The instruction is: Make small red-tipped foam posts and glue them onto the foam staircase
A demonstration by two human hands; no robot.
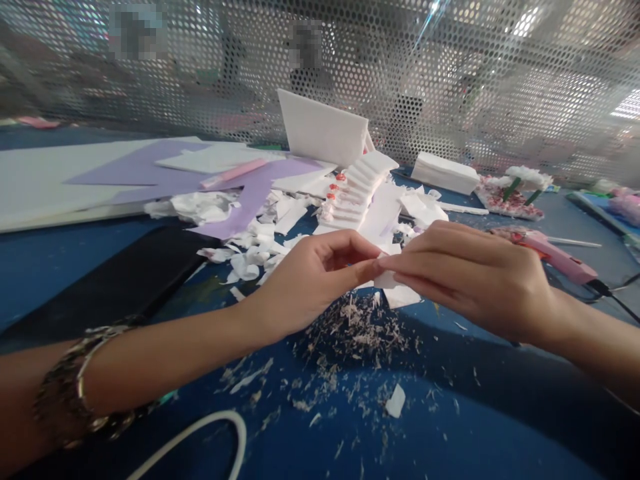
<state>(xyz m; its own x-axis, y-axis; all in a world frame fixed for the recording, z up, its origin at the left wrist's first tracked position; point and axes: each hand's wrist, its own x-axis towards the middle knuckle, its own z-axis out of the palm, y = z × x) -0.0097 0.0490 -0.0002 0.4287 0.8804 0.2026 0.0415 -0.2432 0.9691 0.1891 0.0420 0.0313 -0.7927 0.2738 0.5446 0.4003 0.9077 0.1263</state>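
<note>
A small white piece of paper [386, 277] is pinched between the fingertips of both hands, partly hidden by them. My left hand [320, 280] grips its left side with thumb and forefinger, while my right hand [465, 273] closes on it from the right. Just beneath lies another white scrap [403, 296]. A heap of fine pale and brownish shavings [357, 327] covers the blue table below the fingers. Beyond the hands stands a stepped stack of white strips [363, 187] with small red bits along its left edge.
A pink glue gun [563, 257] with a black cord lies at right. Purple sheets [255, 200], white boards [45, 173] and crumpled scraps [200, 207] spread left, near a black flat object [115, 280]. A white cable [235, 427] curves in front. Behind rises a perforated metal screen [200, 73].
</note>
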